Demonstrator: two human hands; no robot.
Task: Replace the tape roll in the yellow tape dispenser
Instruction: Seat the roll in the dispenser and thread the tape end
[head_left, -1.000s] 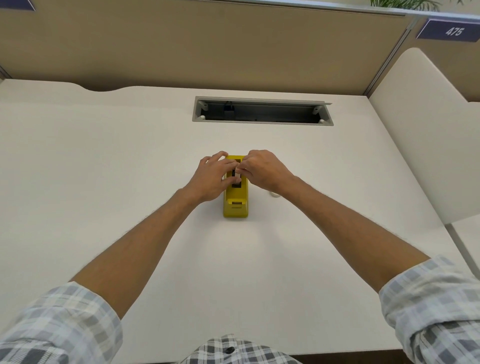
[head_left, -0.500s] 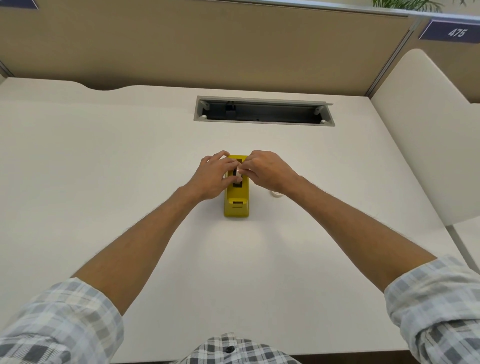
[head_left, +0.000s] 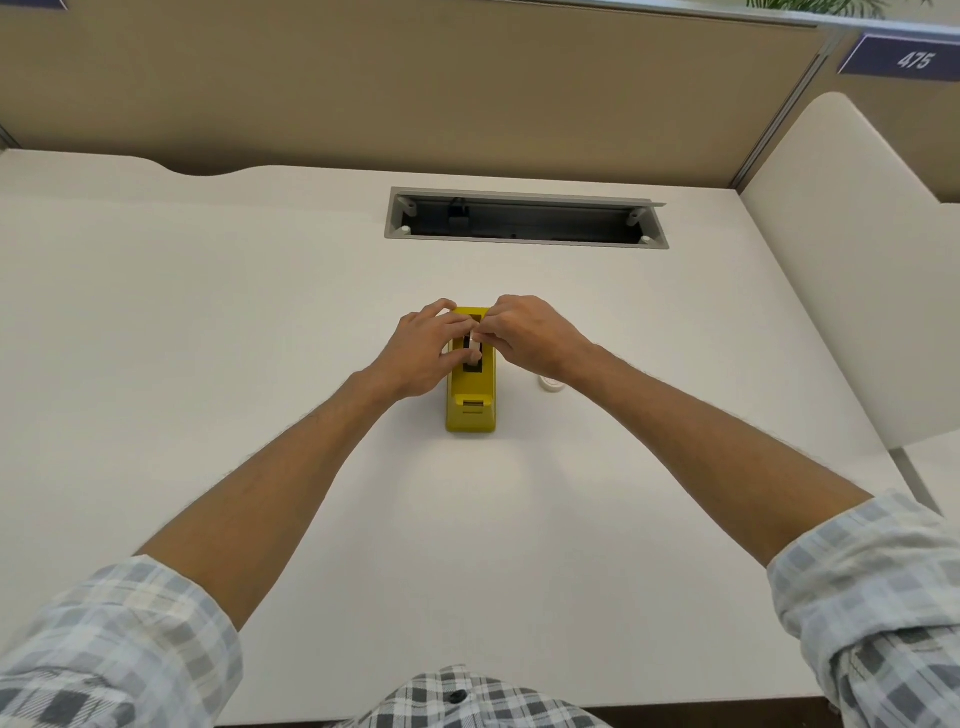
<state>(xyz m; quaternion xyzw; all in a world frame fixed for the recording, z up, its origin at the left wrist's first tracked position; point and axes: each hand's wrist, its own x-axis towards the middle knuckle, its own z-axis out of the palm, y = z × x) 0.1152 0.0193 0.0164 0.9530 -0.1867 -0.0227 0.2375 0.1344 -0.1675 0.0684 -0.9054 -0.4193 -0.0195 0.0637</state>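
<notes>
I see both hands, left hand (head_left: 426, 349) and right hand (head_left: 524, 332), pinching the tape roll (head_left: 473, 347) in the yellow tape dispenser (head_left: 470, 402). A small white object (head_left: 550, 384) lies right of it on the worktop (head_left: 208, 338).

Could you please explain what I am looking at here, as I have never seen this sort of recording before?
There is no machine here: a person wears a wide-angle camera on the head, so the single picture looks forward and down along both forearms. The checked cuffs at the bottom corners are that person's rolled-up sleeves.

On the white desk stands a yellow tape dispenser. The left hand and the right hand meet over its open slot, with fingertips on a small whitish piece there, probably the tape roll or its core; it is too small to tell. Beside the right wrist, a small white round object lies on the desk. Farther back is a grey cable opening in the desktop.
</notes>
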